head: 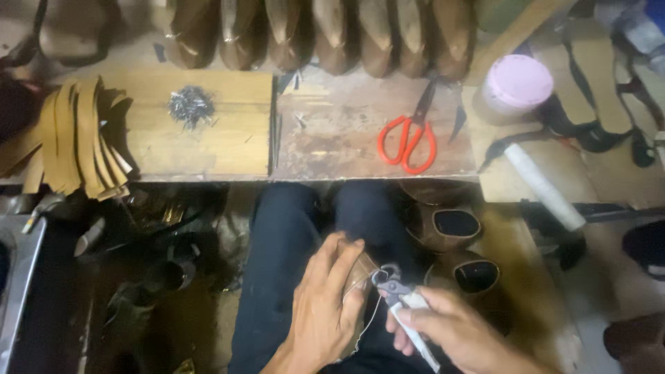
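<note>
Gripping a brown shoe upper, the left hand curls narrow; right hand fingers clamp pincers biting its edge, dark trousers close beneath.

Worn wooden bench with red-handled scissors, nail pile, leather strips.

Low wooden surface across the far side, worn and stained toward its right half. Dim, warm light overall. Dark, cluttered floor near left. Grey metal edge at left border.
</note>
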